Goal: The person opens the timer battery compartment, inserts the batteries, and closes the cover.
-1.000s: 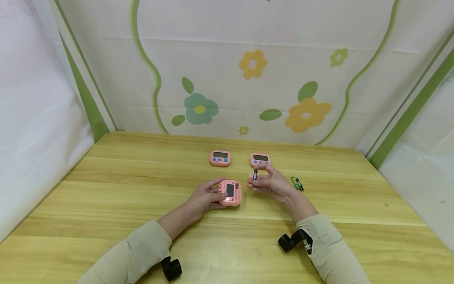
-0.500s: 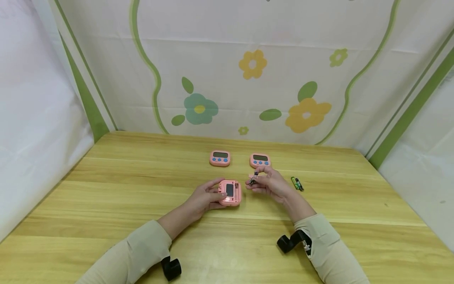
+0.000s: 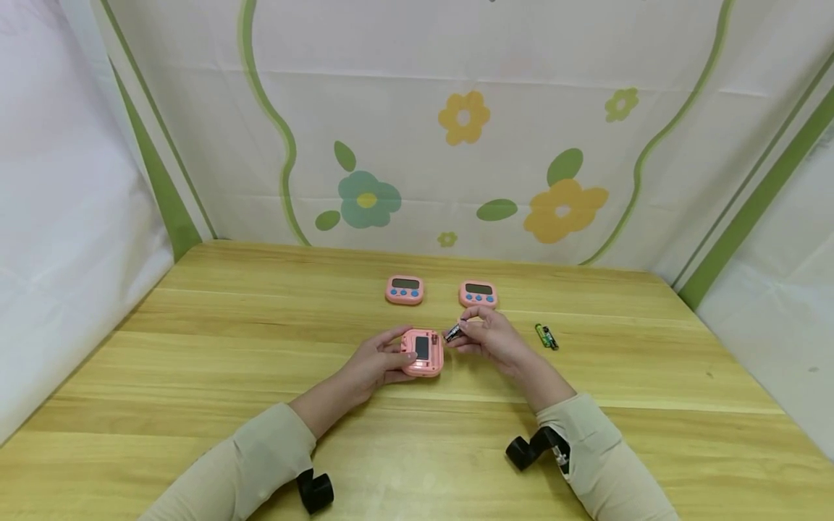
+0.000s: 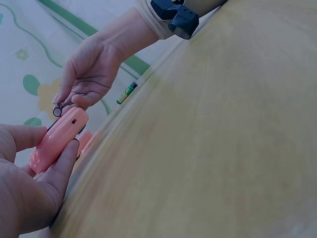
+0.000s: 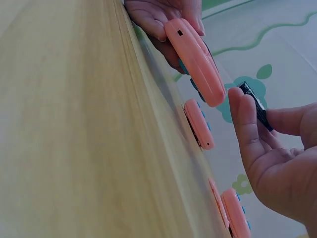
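Note:
My left hand point(image 3: 378, 364) grips a pink digital timer point(image 3: 438, 362) above the table, its back turned up and the battery compartment uncovered. The thumb presses on the timer's back, with fingers underneath. Just right of it, my right hand point(image 3: 498, 344) pinches a dark battery point(image 3: 452, 332) between thumb and fingertips. The battery is tilted, its lower end close to the timer's right edge. From the right wrist view, the battery point(image 5: 255, 101) is raised beside the timer point(image 5: 195, 59) with a small gap. In the left wrist view, the battery's round end point(image 4: 57, 112) shows over the timer's edge.
Two more pink timers with blue buttons, a left one point(image 3: 404, 290) and a right one point(image 3: 478, 293), lie face up farther back. A flat pink cover point(image 5: 218, 203) lies beside the right one. Two batteries point(image 3: 546, 337) rest side by side on the wooden table's right part.
My right hand has moved slightly left, towards the timer, and the battery has turned from nearly upright to slanting, its lower end towards the timer. My left hand and the timer stay put.

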{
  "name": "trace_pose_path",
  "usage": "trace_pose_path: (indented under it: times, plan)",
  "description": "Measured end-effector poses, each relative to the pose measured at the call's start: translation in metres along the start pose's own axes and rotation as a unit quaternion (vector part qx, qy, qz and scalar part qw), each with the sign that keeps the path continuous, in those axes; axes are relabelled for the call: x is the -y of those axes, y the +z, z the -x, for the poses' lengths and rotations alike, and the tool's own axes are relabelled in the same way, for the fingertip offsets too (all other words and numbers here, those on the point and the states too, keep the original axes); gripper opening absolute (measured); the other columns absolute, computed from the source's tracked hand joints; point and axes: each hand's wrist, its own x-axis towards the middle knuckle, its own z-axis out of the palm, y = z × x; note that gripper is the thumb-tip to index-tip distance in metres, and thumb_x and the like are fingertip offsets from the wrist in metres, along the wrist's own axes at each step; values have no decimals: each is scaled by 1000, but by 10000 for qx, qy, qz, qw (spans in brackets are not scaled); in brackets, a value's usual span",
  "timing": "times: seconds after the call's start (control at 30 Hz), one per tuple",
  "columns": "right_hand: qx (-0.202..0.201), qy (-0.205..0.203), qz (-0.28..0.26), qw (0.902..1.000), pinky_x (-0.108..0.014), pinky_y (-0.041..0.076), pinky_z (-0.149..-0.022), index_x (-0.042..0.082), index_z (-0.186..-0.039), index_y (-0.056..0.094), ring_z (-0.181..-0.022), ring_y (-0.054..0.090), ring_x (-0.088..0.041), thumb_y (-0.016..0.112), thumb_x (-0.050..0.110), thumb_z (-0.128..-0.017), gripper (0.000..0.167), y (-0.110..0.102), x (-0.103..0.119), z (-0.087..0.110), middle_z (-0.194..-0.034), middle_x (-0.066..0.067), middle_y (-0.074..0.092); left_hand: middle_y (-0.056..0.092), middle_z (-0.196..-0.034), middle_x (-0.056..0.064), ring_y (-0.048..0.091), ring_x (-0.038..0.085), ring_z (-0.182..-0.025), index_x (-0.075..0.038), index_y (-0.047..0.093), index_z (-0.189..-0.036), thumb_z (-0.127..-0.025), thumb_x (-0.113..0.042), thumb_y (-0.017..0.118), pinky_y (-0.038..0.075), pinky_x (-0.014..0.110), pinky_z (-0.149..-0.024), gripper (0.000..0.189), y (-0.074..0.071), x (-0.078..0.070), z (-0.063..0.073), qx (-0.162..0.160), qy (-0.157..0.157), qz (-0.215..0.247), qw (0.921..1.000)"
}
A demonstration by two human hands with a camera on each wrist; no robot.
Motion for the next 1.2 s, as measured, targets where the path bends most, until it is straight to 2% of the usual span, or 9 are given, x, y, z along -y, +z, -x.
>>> trace_pose_path:
  times: [0.13, 0.23, 0.37, 0.57, 0.73, 0.87, 0.97, 1.07, 1.2]
  plan:
    - [52, -35, -59, 10000, -23, 51, -64, -13, -110, 31, -74, 61, -20, 39, 2, -91, 25, 0, 0, 1, -101, -30, 53, 50, -108, 22, 58, 24, -82, -4, 31, -133, -81, 3, 55, 50, 36, -72, 57, 0, 1, 0, 5, -16, 7, 10000]
    - [86, -40, -28, 10000, -24, 51, -66, -18, -115, 29, -75, 60, -19, 39, 2, -91, 32, 1, 0, 3, -100, -28, 54, 50, -108, 23, 58, 24, -81, -4, 31, -132, -81, 4, 55, 50, 36, -72, 57, 1, 1, 1, 8, -32, 36, 10000]
    - [36, -103, -8, 9999, -27, 51, -68, -20, -110, 36, -76, 61, -20, 43, 0, -89, 30, 3, -1, 3, -92, -19, 57, 50, -108, 23, 58, 23, -80, -4, 31, -132, -81, 3, 54, 50, 36, -73, 56, 1, 1, 1, 0, -49, 45, 10000]
    - [57, -233, -61, 9997, -35, 49, -74, -22, -105, 43, -75, 61, -21, 53, -3, -82, 31, 7, -2, 4, -88, -15, 60, 50, -109, 23, 58, 23, -80, -3, 30, -133, -82, 4, 54, 49, 37, -73, 57, 2, 2, 1, 39, -24, 62, 10000]
    - [70, -423, 504, 9978, -41, 47, -77, -19, -102, 50, -77, 60, -21, 57, -3, -80, 28, 9, -3, 5, -89, -15, 60, 47, -113, 24, 58, 23, -79, -3, 29, -133, -83, 3, 53, 49, 37, -74, 56, 2, 2, 2, 62, -12, 75, 10000]
    - [45, -542, 1209, 9912, -36, 51, -69, -13, -100, 56, -73, 57, -18, 58, 2, -80, 25, 10, -3, 6, -88, -13, 60, 47, -115, 24, 58, 23, -80, -4, 30, -133, -83, 3, 53, 49, 37, -74, 55, 2, 3, 3, 44, -25, 79, 10000]
    - [138, -582, 1403, 9883, -30, 50, -59, -11, -99, 58, -65, 54, -17, 59, 5, -80, 24, 10, -3, 7, -82, -14, 59, 47, -115, 24, 58, 24, -82, -5, 31, -133, -83, 2, 53, 49, 37, -74, 55, 1, 3, 2, 39, -30, 98, 9999]
    - [365, -536, 1286, 9896, -27, 46, -52, -11, -99, 57, -61, 53, -17, 60, 5, -80, 25, 10, -4, 7, -76, -17, 58, 46, -115, 24, 57, 24, -83, -4, 30, -133, -83, 2, 53, 49, 37, -75, 56, 1, 3, 2, 55, -3, 111, 9999]
    - [685, -281, 936, 9929, -26, 47, -53, -12, -101, 55, -62, 57, -17, 58, 6, -81, 27, 10, -4, 7, -75, -14, 60, 47, -114, 24, 57, 24, -85, -3, 29, -133, -82, 3, 54, 48, 38, -75, 57, 0, 4, 1, 61, 15, 132, 9999]
